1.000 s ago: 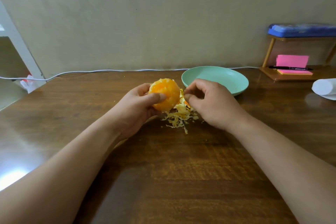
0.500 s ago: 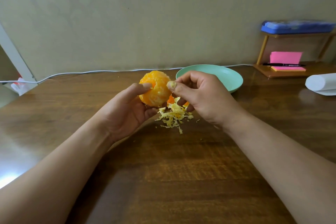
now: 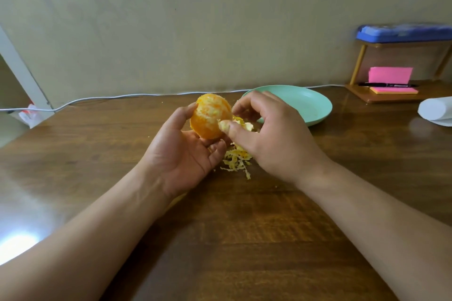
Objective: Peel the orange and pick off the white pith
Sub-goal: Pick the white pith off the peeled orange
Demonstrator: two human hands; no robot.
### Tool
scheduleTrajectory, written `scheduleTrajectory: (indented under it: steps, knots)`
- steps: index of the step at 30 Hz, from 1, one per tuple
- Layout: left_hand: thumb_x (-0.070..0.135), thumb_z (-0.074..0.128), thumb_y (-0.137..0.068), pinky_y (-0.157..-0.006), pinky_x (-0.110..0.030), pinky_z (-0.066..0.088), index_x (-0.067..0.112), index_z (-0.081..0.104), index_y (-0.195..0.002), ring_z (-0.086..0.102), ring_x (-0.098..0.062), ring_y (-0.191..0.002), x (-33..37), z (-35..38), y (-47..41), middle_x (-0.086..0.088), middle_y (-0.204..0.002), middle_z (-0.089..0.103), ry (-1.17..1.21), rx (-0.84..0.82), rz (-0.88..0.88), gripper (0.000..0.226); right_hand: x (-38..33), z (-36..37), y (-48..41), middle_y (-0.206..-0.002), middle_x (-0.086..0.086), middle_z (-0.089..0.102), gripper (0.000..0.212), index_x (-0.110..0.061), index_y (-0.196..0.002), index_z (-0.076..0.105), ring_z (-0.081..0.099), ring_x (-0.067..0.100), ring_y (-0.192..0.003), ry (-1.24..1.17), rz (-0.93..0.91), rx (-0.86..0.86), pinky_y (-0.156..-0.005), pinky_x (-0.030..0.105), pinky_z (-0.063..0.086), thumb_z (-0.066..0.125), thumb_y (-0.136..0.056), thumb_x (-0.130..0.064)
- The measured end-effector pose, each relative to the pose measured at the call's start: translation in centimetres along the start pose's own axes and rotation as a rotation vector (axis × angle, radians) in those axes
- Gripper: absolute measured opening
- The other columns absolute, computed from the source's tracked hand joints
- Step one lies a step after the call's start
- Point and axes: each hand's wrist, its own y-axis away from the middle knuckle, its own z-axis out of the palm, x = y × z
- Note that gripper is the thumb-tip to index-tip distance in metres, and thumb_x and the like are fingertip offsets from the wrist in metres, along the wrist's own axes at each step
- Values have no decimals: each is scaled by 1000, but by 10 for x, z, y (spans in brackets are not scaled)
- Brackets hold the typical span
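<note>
The left hand (image 3: 181, 154) cups the peeled orange (image 3: 210, 115) in curled fingers. The right hand (image 3: 269, 134) pinches a pith scrap (image 3: 223, 125) at its side, above pith shreds (image 3: 236, 161). Lettering on the pen (image 3: 387, 85) beyond is unreadable.

Desk (image 3: 244, 239): dark glossy wood, with a bright glare patch at the near left.
Pith scraps (image 3: 236, 161): small pale-yellow heap, mid-desk.
Plate (image 3: 315, 107): mint green, just behind the heap, to its right.
Cable (image 3: 110, 97): white, running along the far edge.
Stand (image 3: 381, 99): wooden, far right.
Roll (image 3: 435, 110): white, on its side, near the stand.
</note>
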Motion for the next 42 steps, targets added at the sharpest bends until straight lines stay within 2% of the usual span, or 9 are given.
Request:
scheduleTrajectory:
  steps: [3, 9, 16, 19, 26, 31, 34, 37, 42]
  knots:
    - [45, 61, -102, -96, -30, 49, -1, 59, -145, 62, -21, -100, -4, 2, -1, -16, -125, 66, -4, 45, 3, 63, -3, 6, 4, -97, -16, 63, 27, -30, -105, 64, 63, 6, -89, 86, -34, -13, -75, 33, 58, 78, -92, -49]
    - [42, 63, -102, -79, -27, 60, -1, 61, -141, 69, -19, -87, -11, 7, -2, -15, -120, 69, -25, 82, 37, 58, -4, 6, 3, -86, -13, 70, 13, -25, -100, 70, 67, 7, -80, 75, -4, 19, -72, 33, 60, 75, -98, -37]
    - [40, 64, -103, -83, -29, 62, -2, 59, -143, 74, -21, -90, -13, 11, -2, -15, -118, 71, 11, 86, 66, 58, -2, 8, 1, -73, -12, 68, 13, -27, -86, 69, 64, 5, -68, 54, 69, 3, -60, 23, 52, 72, -99, -29]
    - [44, 64, -102, -77, -29, 61, -2, 58, -143, 73, -23, -87, -11, 9, -2, -16, -118, 72, 40, 80, 41, 62, 7, 8, -2, -72, -7, 68, 12, -25, -83, 69, 63, 11, -65, 24, 161, -9, -59, 33, 53, 72, -94, -29]
    - [46, 64, -102, -70, -29, 63, -1, 54, -143, 77, -30, -97, -2, 3, 1, -25, -136, 69, 181, 138, 39, 63, 15, -5, -6, -105, -13, 74, 21, -29, -119, 74, 69, 5, -92, 42, 188, -119, -79, 26, 59, 59, -104, -24]
    - [33, 71, -99, -80, -36, 66, -1, 52, -142, 77, -36, -107, -2, 4, 1, -26, -134, 68, 226, 185, 84, 58, 11, -1, -3, -105, -4, 80, 27, -29, -84, 75, 73, 18, -97, 177, 148, -187, -87, 43, 60, 67, -98, -51]
    - [24, 74, -97, -93, -45, 65, -3, 51, -143, 74, -41, -115, -3, 5, 0, -27, -137, 65, 245, 191, 109, 58, 6, 0, -4, -142, -9, 64, 27, -34, -120, 70, 56, 18, -133, 308, 89, -289, -113, 48, 46, 72, -93, -36]
    - [17, 77, -89, -93, -48, 64, -3, 52, -144, 70, -43, -121, -3, 4, -3, -26, -140, 63, 223, 170, 135, 63, 4, 1, -2, -117, -15, 69, 10, -35, -96, 71, 57, 14, -118, 308, 71, -246, -105, 48, 47, 70, -95, -45]
    - [16, 74, -95, -96, -46, 64, 3, 55, -141, 71, -39, -121, -4, 4, -4, -25, -138, 65, 111, 208, 157, 52, 6, 2, -3, -117, -13, 68, 7, -34, -99, 72, 56, 14, -116, 246, 75, -209, -101, 48, 49, 70, -94, -37]
